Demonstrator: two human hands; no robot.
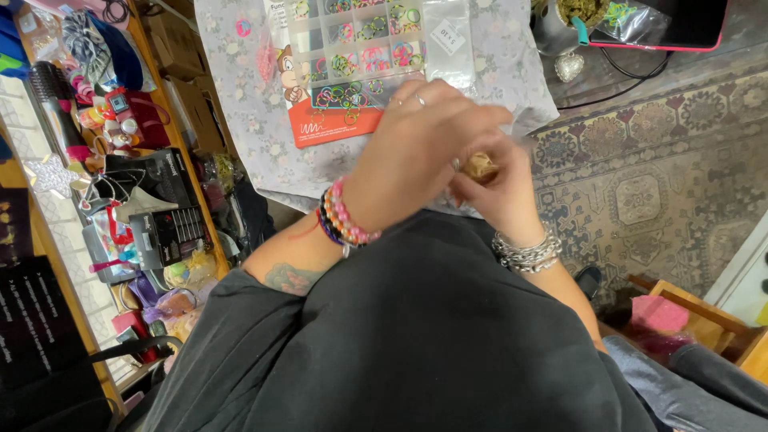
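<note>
At the far left a cluttered wooden shelf [172, 136] holds a hairbrush [50, 100], a black box [164, 212] and a jumble of small colourful items. Right of it, on the tabletop with the grey floral cloth [240, 104], lies a clear compartment box of coloured rubber bands [360, 44], just beyond the hands. The left hand [416, 148], with beaded bracelets at the wrist and rings on the fingers, arches over the right hand, its fingers curled; whether its grip presses on anything cannot be told. The right hand [500, 188], wearing silver chain bracelets, pinches a small tan object [481, 166] in a narrow grip above the lap. Further right lies a patterned rug [656, 184], then a pink cushion [660, 314] on a wooden stool.
</note>
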